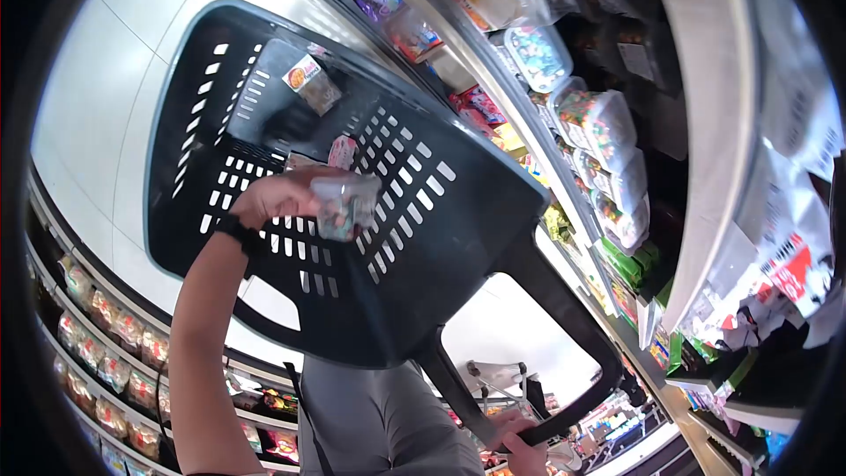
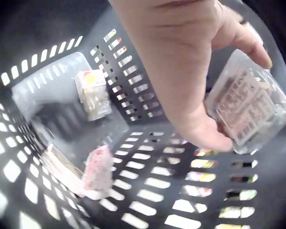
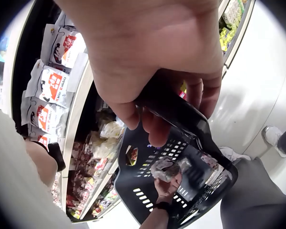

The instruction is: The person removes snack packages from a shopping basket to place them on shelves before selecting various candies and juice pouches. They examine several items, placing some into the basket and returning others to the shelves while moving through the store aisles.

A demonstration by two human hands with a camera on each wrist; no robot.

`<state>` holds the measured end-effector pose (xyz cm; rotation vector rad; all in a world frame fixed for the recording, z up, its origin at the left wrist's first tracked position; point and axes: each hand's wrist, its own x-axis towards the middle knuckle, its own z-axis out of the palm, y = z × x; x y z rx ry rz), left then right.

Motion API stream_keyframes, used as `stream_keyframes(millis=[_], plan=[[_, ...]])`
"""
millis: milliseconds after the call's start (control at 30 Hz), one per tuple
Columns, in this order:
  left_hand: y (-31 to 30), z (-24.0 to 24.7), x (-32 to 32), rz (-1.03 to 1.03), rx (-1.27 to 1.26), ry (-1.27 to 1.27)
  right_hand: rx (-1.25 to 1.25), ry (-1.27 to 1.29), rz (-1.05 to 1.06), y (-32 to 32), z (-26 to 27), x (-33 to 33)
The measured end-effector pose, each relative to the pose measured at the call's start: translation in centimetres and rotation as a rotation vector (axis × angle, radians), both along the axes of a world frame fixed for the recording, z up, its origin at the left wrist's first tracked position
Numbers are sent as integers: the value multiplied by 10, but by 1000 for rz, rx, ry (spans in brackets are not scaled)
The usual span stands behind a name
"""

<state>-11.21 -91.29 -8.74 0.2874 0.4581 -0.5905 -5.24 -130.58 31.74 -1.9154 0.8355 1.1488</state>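
Note:
My left hand (image 1: 280, 197) reaches into a black shopping basket (image 1: 458, 247) and holds a small clear plastic tub (image 1: 346, 208) between thumb and fingers. A printed label covers one side of the tub (image 2: 248, 102) in the left wrist view. Deeper in the basket lie a small pack with an orange-and-white label (image 2: 93, 95), a pink-and-white packet (image 2: 97, 169) and a pale flat pack (image 2: 62, 169). The basket's black handle (image 3: 181, 114) is gripped by my right hand (image 3: 157, 52), its fingers curled round the bar.
Shelving beside the basket carries clear tubs of colourful sweets (image 1: 595, 128) and, in the right wrist view, white bags with red print (image 3: 52, 86). Racks of bagged goods (image 1: 115, 361) stand on the other side. Pale floor tiles (image 1: 97, 97) show beyond the basket.

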Motion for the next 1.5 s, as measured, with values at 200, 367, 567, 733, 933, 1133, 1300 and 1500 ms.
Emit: stream_keyframes(millis=[200,367,567,733,933,1133,1300,1500], plan=[[-17,140,51,295,-218,-326,-93,-47,179,8,-2,-2],[-9,225,113,180,287,-391,150,-84,105,-2,1,-5],[-16,225,189,233,-282,-467,195,-33,15,-6,6,-7],[-36,234,228,284,468,-331,256,-1,-67,-12,5,-12],[-47,240,259,196,1478,-749,278,-22,23,-19,0,-17],[-19,220,311,-470,1951,-1016,251,37,-121,-14,3,-13],[-1,206,325,-503,2197,-1191,271,-78,85,-20,-5,-16],[-16,212,328,-458,2290,-1217,269,-71,98,-11,-1,-12]])
